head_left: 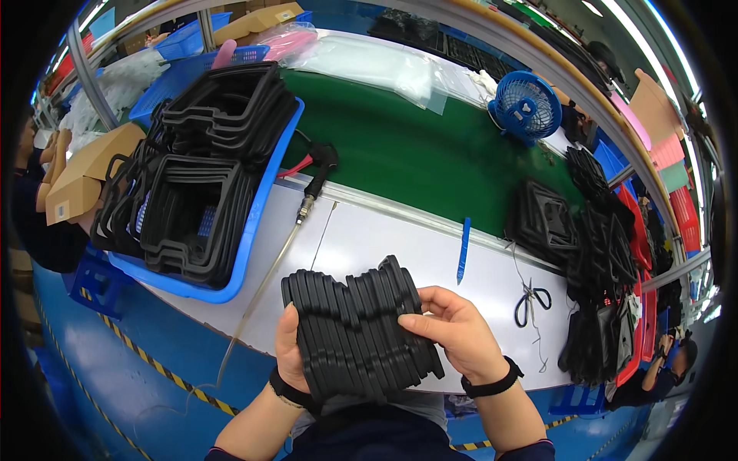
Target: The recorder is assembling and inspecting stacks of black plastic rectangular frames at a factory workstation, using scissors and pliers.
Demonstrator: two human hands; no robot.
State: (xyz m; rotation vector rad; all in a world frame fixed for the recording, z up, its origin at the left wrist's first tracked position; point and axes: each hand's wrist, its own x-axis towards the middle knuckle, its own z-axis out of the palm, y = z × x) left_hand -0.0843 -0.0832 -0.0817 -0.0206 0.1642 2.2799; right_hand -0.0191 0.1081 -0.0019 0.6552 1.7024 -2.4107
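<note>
Between my two hands is a stack of black rubber or plastic frames (357,338), turned on edge so their ridged sides face up. My left hand (289,352) grips the stack's left side, thumb upright against it. At the right side, my right hand (455,332) is closed on the stack, with its thumb pressed on the end frame. The stack is held over the near edge of the white table (384,238). Similar black frames (201,207) are piled in a blue basket (231,286) at the left.
A black air gun (317,173) with a clear hose lies right of the basket. Black scissors (532,302) and a blue strip (464,250) rest on the table. More black frames (550,219) are heaped at the right. Beyond are a green belt (369,146) and a blue fan (526,107).
</note>
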